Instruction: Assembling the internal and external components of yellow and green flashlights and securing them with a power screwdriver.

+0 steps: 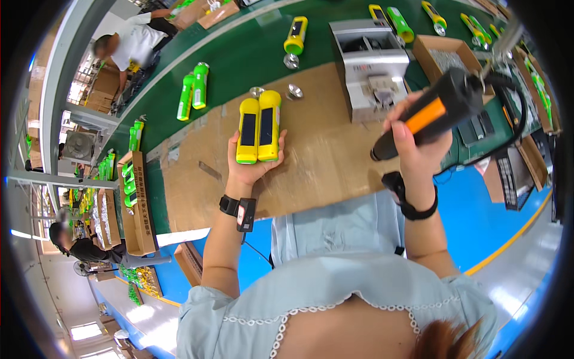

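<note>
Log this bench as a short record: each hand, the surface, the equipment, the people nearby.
Left hand: holds two yellow flashlights side by side, dark panels up
Right hand: grips a black tool with an orange patch, its tip apart from the flashlights
Surface: brown cardboard on a green bench
Equipment: grey-white boxy device, left of an open carton
People: two, off to the left

A pale blue short-sleeved top has white looped trim; both wrists wear black strapped devices.
</note>
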Tool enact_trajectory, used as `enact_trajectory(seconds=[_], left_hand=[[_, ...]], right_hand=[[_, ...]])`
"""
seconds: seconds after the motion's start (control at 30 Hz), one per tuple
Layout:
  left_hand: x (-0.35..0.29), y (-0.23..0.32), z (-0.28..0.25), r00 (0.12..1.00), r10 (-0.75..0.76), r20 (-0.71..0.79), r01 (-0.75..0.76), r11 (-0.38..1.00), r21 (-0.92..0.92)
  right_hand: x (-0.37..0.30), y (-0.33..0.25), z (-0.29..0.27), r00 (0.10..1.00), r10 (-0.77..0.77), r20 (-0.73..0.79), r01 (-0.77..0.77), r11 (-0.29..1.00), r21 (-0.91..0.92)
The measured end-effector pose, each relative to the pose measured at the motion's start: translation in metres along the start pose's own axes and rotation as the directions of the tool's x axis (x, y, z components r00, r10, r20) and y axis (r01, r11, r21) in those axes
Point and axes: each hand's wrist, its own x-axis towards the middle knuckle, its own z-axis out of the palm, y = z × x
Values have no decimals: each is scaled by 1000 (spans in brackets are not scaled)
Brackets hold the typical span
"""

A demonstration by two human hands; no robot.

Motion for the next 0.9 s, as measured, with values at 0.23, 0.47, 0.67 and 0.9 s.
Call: enact_trajectory(seconds=[0.23, 0.47, 0.67, 0.9], left_hand=[[-18, -58, -4, 973, 230, 20, -225, 965, -137], [-66, -99, -12, 951, -145, -274, 43, 936, -348], [-71, 51, 15, 584, 809, 62, -32, -53, 998], [-10, 293, -45, 288, 758, 584, 766, -549, 335]], right_hand=[[-10, -3, -7, 999, -14, -35, 13, 999, -53], [-23, -3, -16, 994, 39, -103, -47, 995, -83], [-20, -4, -21, 997, 12, -76, -8, 999, 49], [-4, 6, 13, 998, 60, 21, -62, 991, 121]])
